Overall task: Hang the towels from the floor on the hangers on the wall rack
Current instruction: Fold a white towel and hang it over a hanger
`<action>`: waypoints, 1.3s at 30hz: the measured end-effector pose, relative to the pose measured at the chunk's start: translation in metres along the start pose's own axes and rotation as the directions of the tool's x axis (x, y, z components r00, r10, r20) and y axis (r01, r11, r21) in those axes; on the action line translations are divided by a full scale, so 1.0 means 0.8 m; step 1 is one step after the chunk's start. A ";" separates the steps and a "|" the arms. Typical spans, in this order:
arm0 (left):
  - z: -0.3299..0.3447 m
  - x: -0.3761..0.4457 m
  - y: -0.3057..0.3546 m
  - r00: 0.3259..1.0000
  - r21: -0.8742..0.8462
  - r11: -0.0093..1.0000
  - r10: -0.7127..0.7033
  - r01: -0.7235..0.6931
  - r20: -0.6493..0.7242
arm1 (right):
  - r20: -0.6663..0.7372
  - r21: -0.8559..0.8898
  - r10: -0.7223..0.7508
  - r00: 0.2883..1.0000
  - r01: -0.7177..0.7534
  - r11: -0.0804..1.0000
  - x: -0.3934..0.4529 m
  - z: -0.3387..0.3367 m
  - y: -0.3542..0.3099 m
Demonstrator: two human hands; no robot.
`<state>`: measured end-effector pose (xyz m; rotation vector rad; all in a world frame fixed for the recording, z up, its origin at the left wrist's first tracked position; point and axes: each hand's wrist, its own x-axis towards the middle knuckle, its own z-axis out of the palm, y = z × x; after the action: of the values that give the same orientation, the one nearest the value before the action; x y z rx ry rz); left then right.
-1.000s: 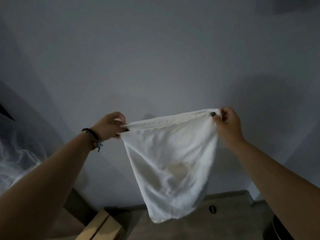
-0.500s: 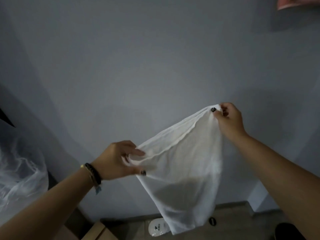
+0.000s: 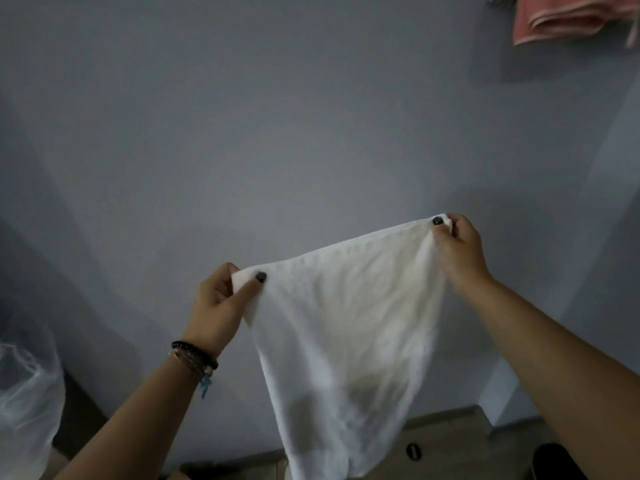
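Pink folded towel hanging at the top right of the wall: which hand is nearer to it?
Right. The right hand pinches the white towel's upper corner below the pink folded towel; the left hand grips the other corner, lower and farther left.

Floor (image 3: 450, 441) — brownish, seen at bottom edge; small dark object (image 3: 412, 452) lies on it — identity unclear.

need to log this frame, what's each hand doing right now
Left hand: closed, pinching the white towel at its left top corner.
Right hand: closed, pinching the towel's right top corner.
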<state>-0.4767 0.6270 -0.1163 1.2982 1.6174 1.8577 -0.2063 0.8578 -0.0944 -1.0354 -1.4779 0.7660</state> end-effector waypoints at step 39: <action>0.126 0.015 0.074 0.878 0.724 0.511 0.376 -0.463 0.296 | 0.262 0.359 -0.220 0.940 0.116 0.926 -0.075 0.017 -0.090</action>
<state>-0.3845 0.6790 -0.0650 2.2903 2.3375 1.2147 -0.2338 0.7751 -0.0571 -0.5363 -1.5943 1.0421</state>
